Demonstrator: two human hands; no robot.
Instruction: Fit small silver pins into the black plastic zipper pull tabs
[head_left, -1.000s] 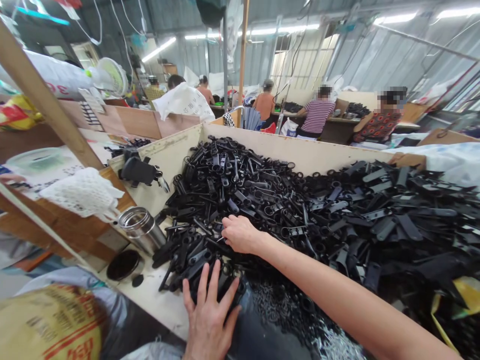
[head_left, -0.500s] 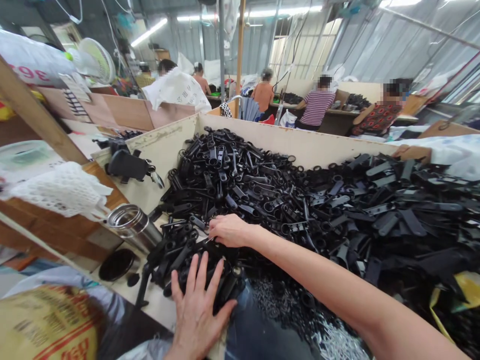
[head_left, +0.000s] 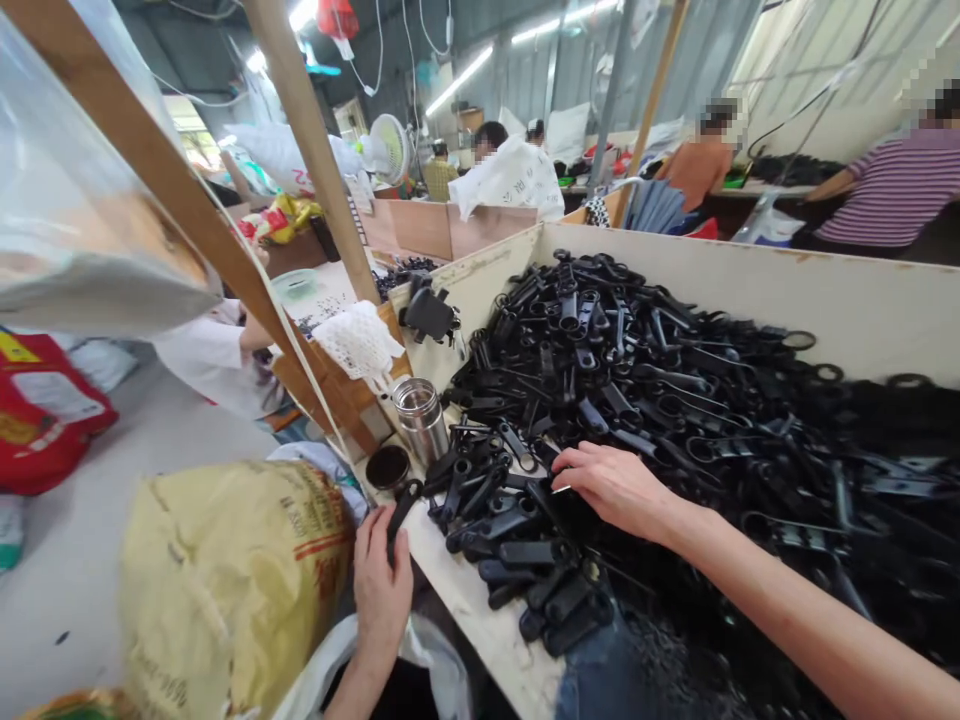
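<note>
A big heap of black plastic zipper pulls (head_left: 645, 390) fills a cream wooden bin (head_left: 847, 305). My right hand (head_left: 615, 485) lies on the near side of the heap, fingers curled and pressed against the pieces. My left hand (head_left: 381, 580) is at the bin's front left corner, below the table edge, with its fingers closed on one black pull (head_left: 401, 505) that sticks up. A spread of the black pieces lies along the bin's front edge (head_left: 480, 610) between my two hands.
A steel flask (head_left: 420, 418) and its dark lid (head_left: 387, 466) stand at the bin's left corner. A yellow woven sack (head_left: 225, 570) sits at lower left. Slanted wooden posts (head_left: 315, 150) rise on the left. Other people work at tables behind.
The view swung left. My left hand left the top of the pile and dropped to the bin's corner, now gripping one black piece. My right hand stayed on the heap.
</note>
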